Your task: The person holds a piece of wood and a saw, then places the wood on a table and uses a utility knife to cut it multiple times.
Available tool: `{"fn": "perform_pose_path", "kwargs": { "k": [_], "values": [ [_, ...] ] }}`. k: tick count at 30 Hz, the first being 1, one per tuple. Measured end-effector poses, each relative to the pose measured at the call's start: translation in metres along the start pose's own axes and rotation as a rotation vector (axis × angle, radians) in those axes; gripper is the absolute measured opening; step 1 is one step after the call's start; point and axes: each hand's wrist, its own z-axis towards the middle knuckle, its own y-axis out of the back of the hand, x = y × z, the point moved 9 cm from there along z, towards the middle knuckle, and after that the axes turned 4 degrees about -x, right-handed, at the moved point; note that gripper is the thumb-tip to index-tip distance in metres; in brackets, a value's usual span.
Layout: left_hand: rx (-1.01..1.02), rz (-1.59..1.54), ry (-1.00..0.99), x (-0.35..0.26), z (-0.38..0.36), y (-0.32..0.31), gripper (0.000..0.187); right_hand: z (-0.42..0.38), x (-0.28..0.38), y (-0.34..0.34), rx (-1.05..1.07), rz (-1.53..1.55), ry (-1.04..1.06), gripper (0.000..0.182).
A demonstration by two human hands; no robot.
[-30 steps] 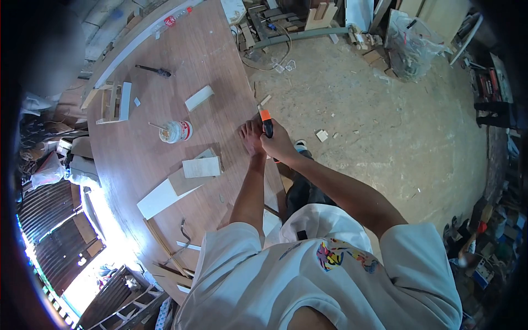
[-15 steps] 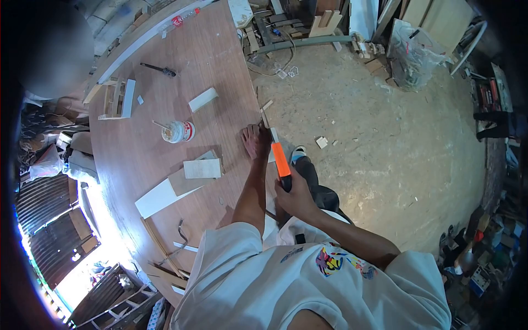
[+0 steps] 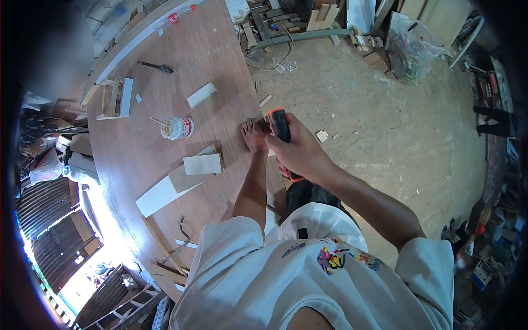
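Note:
My right hand is closed around the orange and black handle of a handsaw, raised just past the table edge. The saw's blade is hidden from this angle. Beside it, my left hand presses down on the table edge with its fingers laid out. A small pale wood piece shows by the left wrist; most of it is covered. Left of my left forearm, a white-faced block rests against a longer white board. Farther up the table lies another white block.
On the brown table stand an open jar with a stick in it and a small wooden frame. A dark tool and a plastic bottle lie farther off. Wood scraps litter the concrete floor.
My right hand has risen with the handsaw, up toward my left hand, and the handle now points at the camera. My left hand has stayed at the table edge.

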Motion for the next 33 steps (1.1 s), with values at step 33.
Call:
{"fn": "perform_pose_path", "kwargs": {
  "k": [33],
  "values": [
    [-0.185,0.114,-0.163,-0.012,0.001,0.014,0.014,-0.001,-0.079,0.011,-0.199,-0.275,0.3,0.017]
  ]
}}
